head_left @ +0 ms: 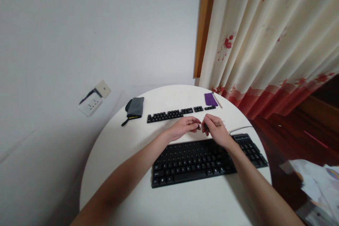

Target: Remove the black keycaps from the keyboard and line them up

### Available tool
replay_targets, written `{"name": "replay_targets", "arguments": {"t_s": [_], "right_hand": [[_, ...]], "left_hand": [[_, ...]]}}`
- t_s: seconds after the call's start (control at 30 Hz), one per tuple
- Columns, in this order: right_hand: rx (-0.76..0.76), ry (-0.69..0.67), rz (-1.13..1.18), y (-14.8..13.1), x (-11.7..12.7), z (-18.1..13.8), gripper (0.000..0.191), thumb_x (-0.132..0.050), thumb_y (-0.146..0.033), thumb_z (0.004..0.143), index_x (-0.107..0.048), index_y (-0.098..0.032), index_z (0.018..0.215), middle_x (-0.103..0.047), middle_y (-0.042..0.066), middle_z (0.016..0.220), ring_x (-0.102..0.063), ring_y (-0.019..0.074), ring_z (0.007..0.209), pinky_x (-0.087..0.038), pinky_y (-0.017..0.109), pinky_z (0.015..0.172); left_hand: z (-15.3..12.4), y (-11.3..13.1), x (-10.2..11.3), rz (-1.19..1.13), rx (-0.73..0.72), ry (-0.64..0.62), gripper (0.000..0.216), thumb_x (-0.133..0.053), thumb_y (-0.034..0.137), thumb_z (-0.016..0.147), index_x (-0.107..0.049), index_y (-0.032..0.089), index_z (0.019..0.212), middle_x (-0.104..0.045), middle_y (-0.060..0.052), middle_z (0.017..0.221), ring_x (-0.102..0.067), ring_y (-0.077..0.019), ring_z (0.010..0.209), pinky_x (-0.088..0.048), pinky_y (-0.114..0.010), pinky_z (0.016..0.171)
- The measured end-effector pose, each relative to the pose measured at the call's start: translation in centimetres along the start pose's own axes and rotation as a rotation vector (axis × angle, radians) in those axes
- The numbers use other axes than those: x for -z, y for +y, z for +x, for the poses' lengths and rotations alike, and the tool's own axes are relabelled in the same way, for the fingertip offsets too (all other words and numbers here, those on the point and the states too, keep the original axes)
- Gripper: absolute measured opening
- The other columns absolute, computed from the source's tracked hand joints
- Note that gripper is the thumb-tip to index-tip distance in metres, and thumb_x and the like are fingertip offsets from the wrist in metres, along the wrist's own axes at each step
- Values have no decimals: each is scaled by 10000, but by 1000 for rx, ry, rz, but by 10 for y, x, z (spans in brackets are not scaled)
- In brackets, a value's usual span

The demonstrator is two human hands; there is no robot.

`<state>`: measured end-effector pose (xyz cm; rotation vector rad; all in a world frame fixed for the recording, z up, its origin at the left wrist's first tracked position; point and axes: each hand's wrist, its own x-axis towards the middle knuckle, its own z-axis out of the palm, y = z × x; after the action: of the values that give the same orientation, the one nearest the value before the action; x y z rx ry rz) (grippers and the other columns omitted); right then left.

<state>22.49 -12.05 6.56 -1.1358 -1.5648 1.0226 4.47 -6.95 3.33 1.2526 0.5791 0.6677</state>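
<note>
My left hand [185, 126] and my right hand [215, 129] meet just above the far edge of a black keyboard [203, 162] on a round white table [127, 169]. Both hands are closed in a pinch. Between the fingertips is a small dark piece, likely a keycap [200, 126]. My right hand also holds a thin stick-like tool [220, 123] that points right. Beyond the hands, rows of loose black keycaps [174, 114] lie in a line on the table.
A grey pouch [134, 107] lies at the table's far left. A purple cloth [210, 99] and a thin stick [217, 100] sit at the far right by the curtain [265, 42]. The keyboard cable [239, 129] runs right. A wall socket [92, 100] is on the left.
</note>
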Motion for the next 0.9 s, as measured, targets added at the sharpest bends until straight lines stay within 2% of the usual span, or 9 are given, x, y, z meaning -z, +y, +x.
{"name": "replay_targets", "arguments": {"t_s": [0.13, 0.27, 0.37, 0.53, 0.63, 0.73, 0.83, 0.9], "right_hand": [[-10, -34, -22, 7, 0, -7, 377, -413, -379, 973, -536, -191, 670, -579, -18, 581, -500, 99, 466, -390, 224, 472], [-24, -62, -25, 12, -2, -12, 377, -410, -394, 975, -548, -192, 688, -595, -16, 609, -515, 102, 480, -399, 227, 487], [-57, -8, -11, 17, -6, -13, 386, -412, -414, 965, -546, -196, 677, -597, -12, 598, -516, 106, 465, -398, 230, 474], [-101, 122, 16, 27, -9, -11, 379, -428, -438, 939, -545, -197, 671, -585, -12, 559, -509, 108, 428, -384, 224, 441], [-118, 148, 33, 31, -11, -10, 365, -438, -433, 925, -535, -197, 664, -584, -13, 550, -499, 103, 414, -387, 219, 437], [-142, 191, 51, 36, -12, -9, 349, -445, -426, 913, -533, -194, 666, -573, -17, 528, -483, 98, 392, -376, 215, 418], [-168, 227, 83, 40, -10, -7, 330, -455, -418, 897, -535, -192, 670, -576, -17, 514, -477, 97, 374, -364, 211, 395], [-174, 244, 105, 42, -8, -5, 323, -461, -413, 889, -534, -191, 665, -577, -16, 507, -479, 98, 367, -361, 209, 387]], "left_hand": [[0, -3, -1, 28, 62, -20, 341, -768, 372, 758, -627, 124, 945, -639, -51, 840, -553, -101, 689, -403, -254, 664], [-2, 1, -5, 124, 57, -72, 319, -728, 401, 790, -612, 127, 904, -650, -59, 832, -581, -131, 751, -413, -259, 668], [-3, 2, -7, 165, 28, -78, 303, -721, 395, 796, -619, 126, 892, -667, -71, 846, -601, -144, 784, -433, -269, 680], [3, -10, -5, 198, 1, 30, 327, -820, 280, 673, -649, 118, 900, -681, -61, 828, -630, -149, 754, -489, -304, 734], [5, -19, -6, 384, -90, 137, 224, -784, 223, 700, -679, 117, 868, -677, -57, 821, -637, -151, 739, -509, -302, 725], [3, -20, -10, 664, -280, 178, 85, -717, 197, 775, -716, 149, 846, -685, -65, 906, -640, -165, 831, -513, -308, 793], [0, -7, -8, 884, -393, 192, 115, -674, 200, 827, -731, 187, 926, -702, -61, 945, -636, -180, 910, -497, -326, 870], [1, 7, -2, 951, -413, 259, 132, -648, 215, 852, -728, 191, 954, -708, -67, 959, -638, -187, 918, -499, -333, 874]]}}
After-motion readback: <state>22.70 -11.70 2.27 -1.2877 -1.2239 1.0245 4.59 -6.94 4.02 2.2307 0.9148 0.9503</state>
